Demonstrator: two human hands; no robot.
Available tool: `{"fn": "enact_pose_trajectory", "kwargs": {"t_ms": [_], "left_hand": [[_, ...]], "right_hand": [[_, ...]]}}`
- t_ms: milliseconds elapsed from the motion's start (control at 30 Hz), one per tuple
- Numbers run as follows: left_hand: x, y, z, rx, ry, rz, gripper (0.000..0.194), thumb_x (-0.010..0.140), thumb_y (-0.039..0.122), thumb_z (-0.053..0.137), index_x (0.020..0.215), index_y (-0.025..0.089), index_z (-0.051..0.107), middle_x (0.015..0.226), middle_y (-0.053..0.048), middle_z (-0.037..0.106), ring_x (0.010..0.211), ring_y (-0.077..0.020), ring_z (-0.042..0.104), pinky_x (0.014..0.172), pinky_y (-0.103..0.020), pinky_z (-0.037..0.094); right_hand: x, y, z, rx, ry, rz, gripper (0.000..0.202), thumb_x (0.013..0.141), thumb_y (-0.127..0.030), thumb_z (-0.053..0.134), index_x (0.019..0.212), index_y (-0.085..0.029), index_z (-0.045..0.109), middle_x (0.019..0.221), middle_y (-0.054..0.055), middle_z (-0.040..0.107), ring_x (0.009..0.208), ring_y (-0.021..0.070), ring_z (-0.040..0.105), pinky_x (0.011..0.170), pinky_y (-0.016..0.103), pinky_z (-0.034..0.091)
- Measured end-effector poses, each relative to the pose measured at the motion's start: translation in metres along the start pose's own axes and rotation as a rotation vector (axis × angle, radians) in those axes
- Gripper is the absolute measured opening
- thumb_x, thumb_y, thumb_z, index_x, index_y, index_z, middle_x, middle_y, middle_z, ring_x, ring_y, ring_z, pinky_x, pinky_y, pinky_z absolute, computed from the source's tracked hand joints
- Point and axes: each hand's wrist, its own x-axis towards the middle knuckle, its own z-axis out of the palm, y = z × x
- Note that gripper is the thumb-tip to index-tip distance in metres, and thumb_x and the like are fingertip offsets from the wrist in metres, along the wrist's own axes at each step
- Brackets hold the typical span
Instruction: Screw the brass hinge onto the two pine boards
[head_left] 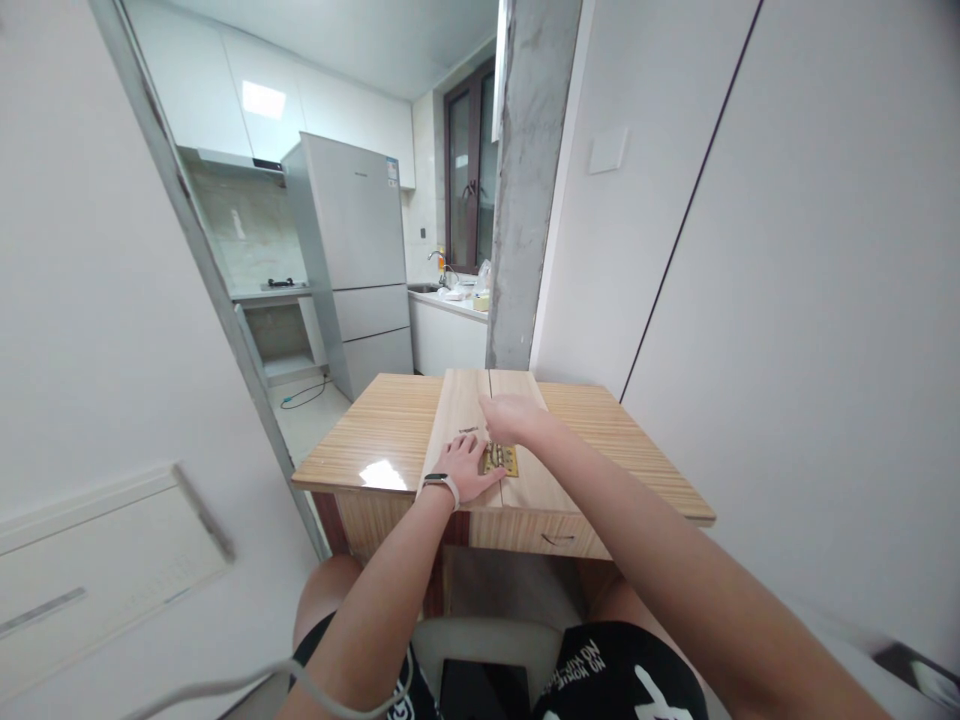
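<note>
Head view: beyond the doorway in front of you, to the left of the grey strip of bare wall (534,180), stands a tall silver-grey refrigerator (364,225) with three doors, white cabinets (337,110) above it. Nearer, in front of your knees, is a light-brown table (375,430) with a striped wood-grain top, angled corners and a drawer front (510,532) bearing a small curved handle (557,540).

Across the middle of the table lie two pale, flat wooden boards, the left board (461,392) and the right board (536,482), long edges side by side, with a narrow dark seam between them running away from you. Their near ends reach the table's front edge.

Your right hand (512,417) is over the seam at the far side of the hardware, its fingers curled in tightly; you cannot tell from here whether they grip anything. Your left hand (463,470) is open and palm down on the left board, fingers spread away from you, thumb stretched across the seam to the near edge of the hardware. Your two hands are close to each other, and a pale wristband (444,483) with a dark face circles your left wrist.

Between them, the brass-coloured metal hinge (510,461) lies over the seam, partly covered by your left hand. Just beyond your left fingertips, a few small dark pieces (468,430), probably screws, sit on the left board.
</note>
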Motion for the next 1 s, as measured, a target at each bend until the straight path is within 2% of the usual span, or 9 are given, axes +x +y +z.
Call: {"fn": "enact_pose_trajectory", "kwargs": {"t_ms": [67,200,300,500,700,867,1000], "left_hand": [[0.0,-0.001,0.0,0.0,0.002,-0.001,0.078,0.086,0.085,0.034,0.141,0.031,0.05,0.149,-0.01,0.047,0.138,-0.0367,0.038,0.112,-0.054,0.031],[0.0,-0.001,0.002,0.004,0.003,-0.005,0.082,0.086,0.086,0.033,0.144,0.029,0.048,0.149,-0.011,0.047,0.139,-0.0372,0.037,0.112,-0.053,0.031],[0.001,-0.002,0.003,0.011,-0.002,-0.011,0.083,0.086,0.086,0.032,0.145,0.029,0.047,0.15,-0.011,0.046,0.139,-0.0372,0.036,0.112,-0.053,0.031],[0.001,-0.002,0.004,0.016,0.002,-0.012,0.082,0.086,0.086,0.034,0.144,0.03,0.047,0.15,-0.01,0.046,0.139,-0.0369,0.037,0.112,-0.053,0.031],[0.001,-0.001,0.002,0.002,0.0,-0.005,0.081,0.086,0.085,0.034,0.145,0.03,0.046,0.149,-0.011,0.047,0.139,-0.0366,0.037,0.112,-0.052,0.031],[0.001,-0.002,0.004,0.002,0.018,0.003,0.081,0.086,0.085,0.034,0.142,0.029,0.048,0.147,-0.011,0.048,0.137,-0.0363,0.038,0.111,-0.052,0.032],[0.001,-0.001,0.004,-0.001,0.023,0.003,0.081,0.086,0.085,0.035,0.143,0.03,0.048,0.146,-0.011,0.049,0.137,-0.0361,0.039,0.111,-0.052,0.032]], "right_hand": [[-0.001,0.004,0.001,-0.02,-0.009,-0.035,0.038,0.087,-0.027,0.066,0.123,-0.012,0.063,0.117,0.021,0.071,0.104,0.0276,0.07,0.08,0.031,0.052],[-0.001,0.011,0.004,-0.066,0.104,-0.101,0.022,0.094,-0.025,0.059,0.11,-0.015,0.069,0.114,0.018,0.071,0.105,0.0262,0.069,0.085,0.031,0.05],[0.002,0.014,0.008,-0.081,0.145,-0.12,0.022,0.095,-0.027,0.058,0.109,-0.015,0.07,0.112,0.016,0.071,0.103,0.0257,0.069,0.084,0.03,0.05],[0.008,0.017,0.011,-0.102,0.121,-0.13,0.025,0.095,-0.03,0.057,0.11,-0.015,0.071,0.111,0.016,0.072,0.103,0.0269,0.069,0.083,0.032,0.051],[0.009,0.013,0.005,-0.094,0.083,-0.091,0.026,0.094,-0.029,0.055,0.107,-0.016,0.073,0.11,0.017,0.074,0.104,0.0274,0.069,0.085,0.033,0.051],[0.009,0.007,0.001,-0.08,0.099,-0.037,0.033,0.095,-0.033,0.05,0.108,-0.015,0.074,0.109,0.019,0.074,0.105,0.0293,0.07,0.086,0.035,0.051],[0.01,0.002,0.001,-0.079,0.123,0.037,0.034,0.093,-0.035,0.054,0.108,-0.013,0.074,0.11,0.021,0.074,0.103,0.0306,0.07,0.084,0.035,0.052]]}}
